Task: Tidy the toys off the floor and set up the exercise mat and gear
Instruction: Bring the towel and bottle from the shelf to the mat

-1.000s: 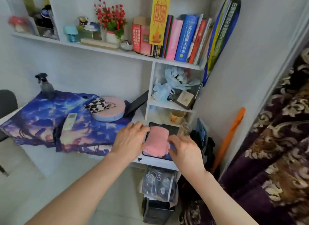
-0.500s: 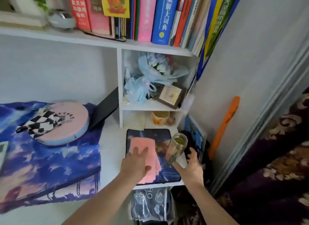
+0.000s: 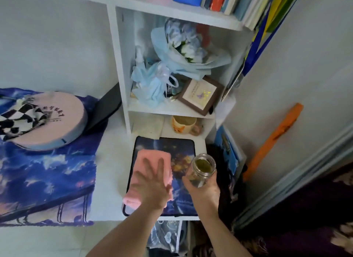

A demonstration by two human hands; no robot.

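A folded pink towel lies on a dark starry pad at the right end of a white desk. My left hand rests flat on the towel with fingers spread. My right hand grips a clear glass jar with greenish contents, held upright just above the pad's right edge.
A white shelf unit stands behind the pad with a blue bouquet, a framed picture and a mug. A round pink cushion sits on a blue cloth to the left. An orange strip leans on the right wall.
My right hand has closed around the glass jar and lifted it slightly. My left hand stays pressed on the pink towel. The view has moved closer and downward.
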